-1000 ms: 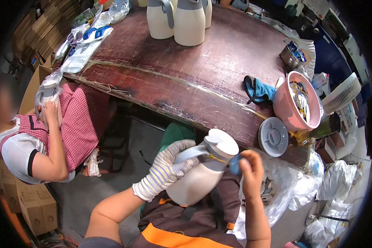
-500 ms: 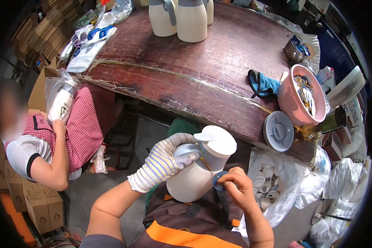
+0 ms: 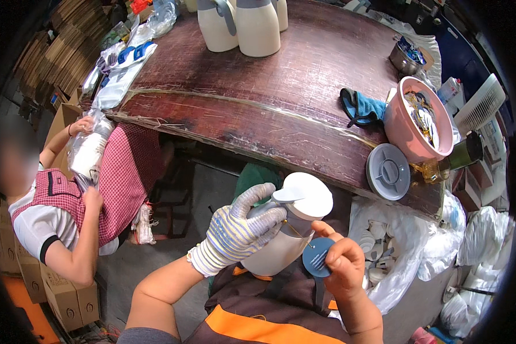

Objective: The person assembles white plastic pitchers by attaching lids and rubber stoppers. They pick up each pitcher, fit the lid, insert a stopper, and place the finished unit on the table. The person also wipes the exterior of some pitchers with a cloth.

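A cream vacuum jug (image 3: 272, 253) with a grey collar and white lid (image 3: 314, 198) stands at my lap. My left hand (image 3: 238, 232), in a striped knit glove, is wrapped round its handle, which is mostly hidden by the fingers. From the handle side a thin gold string (image 3: 296, 230) runs across to a round blue tag (image 3: 314, 259). My bare right hand (image 3: 344, 261) pinches the tag's right edge between thumb and fingers, holding its printed face up beside the jug.
A worn dark red table (image 3: 241, 86) bears several jugs (image 3: 258, 34), a blue-black glove (image 3: 364, 108), a pink tub (image 3: 393, 123) and a grey round lid (image 3: 387, 171). An open plastic bag (image 3: 404, 269) of small parts sits at right. At left, a co-worker (image 3: 57, 212) handles a plastic-wrapped jug, near cardboard boxes (image 3: 69, 298).
My right hand has shifted up slightly and turned the tag so its face shows. My left hand's fingers have moved toward the string. The co-worker has raised one hand to the wrapping's top.
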### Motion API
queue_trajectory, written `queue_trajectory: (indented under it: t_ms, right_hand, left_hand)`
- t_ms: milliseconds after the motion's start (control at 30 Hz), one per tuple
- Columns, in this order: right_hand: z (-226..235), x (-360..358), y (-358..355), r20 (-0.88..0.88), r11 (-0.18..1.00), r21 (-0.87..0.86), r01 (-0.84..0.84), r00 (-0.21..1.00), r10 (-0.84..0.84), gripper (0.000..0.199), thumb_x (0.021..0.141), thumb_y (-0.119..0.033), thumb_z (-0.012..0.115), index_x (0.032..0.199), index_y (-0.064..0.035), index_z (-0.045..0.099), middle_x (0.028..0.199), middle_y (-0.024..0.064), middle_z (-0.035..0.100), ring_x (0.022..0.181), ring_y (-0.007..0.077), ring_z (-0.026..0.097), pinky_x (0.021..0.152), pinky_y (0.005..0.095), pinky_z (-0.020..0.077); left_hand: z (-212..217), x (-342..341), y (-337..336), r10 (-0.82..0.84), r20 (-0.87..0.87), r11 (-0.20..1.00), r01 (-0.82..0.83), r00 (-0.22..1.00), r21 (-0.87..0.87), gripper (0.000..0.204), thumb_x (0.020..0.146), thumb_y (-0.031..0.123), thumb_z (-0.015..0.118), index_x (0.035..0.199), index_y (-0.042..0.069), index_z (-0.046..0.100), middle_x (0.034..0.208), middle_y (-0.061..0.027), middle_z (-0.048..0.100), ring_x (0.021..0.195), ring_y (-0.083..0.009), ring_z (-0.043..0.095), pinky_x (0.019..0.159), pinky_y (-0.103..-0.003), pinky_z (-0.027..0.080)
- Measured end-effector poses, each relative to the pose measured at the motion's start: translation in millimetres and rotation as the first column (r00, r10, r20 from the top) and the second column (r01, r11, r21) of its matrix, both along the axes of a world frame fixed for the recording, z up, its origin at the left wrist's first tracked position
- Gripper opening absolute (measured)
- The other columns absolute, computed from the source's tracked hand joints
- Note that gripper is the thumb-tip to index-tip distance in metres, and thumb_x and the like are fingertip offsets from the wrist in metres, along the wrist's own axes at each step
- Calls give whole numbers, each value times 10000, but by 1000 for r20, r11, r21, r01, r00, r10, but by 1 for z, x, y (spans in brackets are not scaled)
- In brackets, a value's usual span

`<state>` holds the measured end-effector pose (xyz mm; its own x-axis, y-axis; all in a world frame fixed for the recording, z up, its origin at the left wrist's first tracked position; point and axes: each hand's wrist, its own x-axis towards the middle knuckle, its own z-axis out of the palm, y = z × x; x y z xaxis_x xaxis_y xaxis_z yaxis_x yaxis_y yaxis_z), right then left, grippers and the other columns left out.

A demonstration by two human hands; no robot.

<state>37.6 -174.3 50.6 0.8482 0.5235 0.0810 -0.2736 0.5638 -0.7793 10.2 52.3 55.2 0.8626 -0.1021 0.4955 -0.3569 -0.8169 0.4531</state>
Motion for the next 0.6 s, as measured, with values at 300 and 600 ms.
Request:
queue_trajectory:
  t_ms: [300,600]
  right_hand:
    - [-2,2,1,-47,992,124,-5,999,11,80,828,-120,647,815,-41,642,916,108,656,1321,333,405,1093,439,276]
    - [-1,8,6,-151,997,52,-62,986,70,83,846,-84,616,881,-18,653,1042,175,639,1270,282,453,976,356,413]
  left_hand:
    - [-9,-3,7,-86,7,995,86,996,-41,280,679,118,808,944,140,719,1166,-132,578,861,-281,683,727,-346,574]
    - [-4,-1,7,-7,-79,983,-7,997,-183,195,723,69,743,909,74,685,1099,-138,597,824,-265,665,697,-329,557]
